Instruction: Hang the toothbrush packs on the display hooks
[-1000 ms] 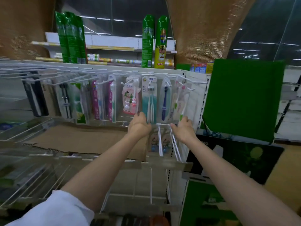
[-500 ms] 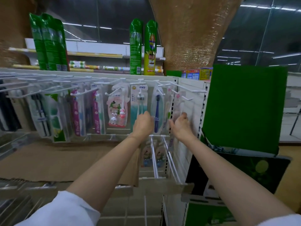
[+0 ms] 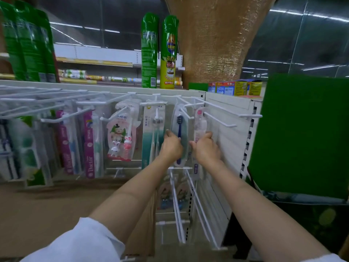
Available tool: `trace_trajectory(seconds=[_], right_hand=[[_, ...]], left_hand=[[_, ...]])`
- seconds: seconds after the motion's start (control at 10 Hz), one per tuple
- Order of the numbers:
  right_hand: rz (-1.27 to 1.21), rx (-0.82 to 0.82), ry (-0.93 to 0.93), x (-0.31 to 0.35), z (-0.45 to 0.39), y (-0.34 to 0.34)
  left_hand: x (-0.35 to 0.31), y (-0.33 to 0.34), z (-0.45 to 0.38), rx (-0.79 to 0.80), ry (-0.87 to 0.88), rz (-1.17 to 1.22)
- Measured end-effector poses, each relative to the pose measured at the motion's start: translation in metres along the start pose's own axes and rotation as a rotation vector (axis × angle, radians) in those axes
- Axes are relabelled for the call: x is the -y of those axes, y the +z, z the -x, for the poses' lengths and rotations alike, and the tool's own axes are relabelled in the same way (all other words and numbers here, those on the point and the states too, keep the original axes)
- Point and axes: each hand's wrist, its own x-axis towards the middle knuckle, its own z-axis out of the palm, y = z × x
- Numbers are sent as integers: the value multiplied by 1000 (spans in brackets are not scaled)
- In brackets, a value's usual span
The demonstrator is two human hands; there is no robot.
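While both forearms reach up from the near edge, the left hand [image 3: 171, 146] grips the blue toothbrush pack [image 3: 179, 135] and the right hand [image 3: 204, 146] pinches the pink pack [image 3: 200, 127] just right of it. Both hands have risen from the lower hooks [image 3: 181, 201] since a second ago. Farther back, the packs' tops sit at the upper hooks [image 3: 186, 106]; probably seating them.

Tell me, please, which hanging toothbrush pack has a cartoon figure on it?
The pink-backed toothbrush pack, left of the teal pack; only it shows a cartoon figure and rabbits.
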Motion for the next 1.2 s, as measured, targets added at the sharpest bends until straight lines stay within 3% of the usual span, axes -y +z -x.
trace_trajectory(seconds=[0.3,0.5,0.8,1.2], right_hand=[[-5,-14,24,8,-24,18],[-49,2,28,6,-35,21],[-161,41,49,4,-30,20],[-161,111,76,-7,-1,7]], left_hand=[[12,7,-19,-108,100,-81],[18,8,-18,-67,61,-48],[26,2,-10,-138,88,-232],[7,0,8,-142,75,-79]])
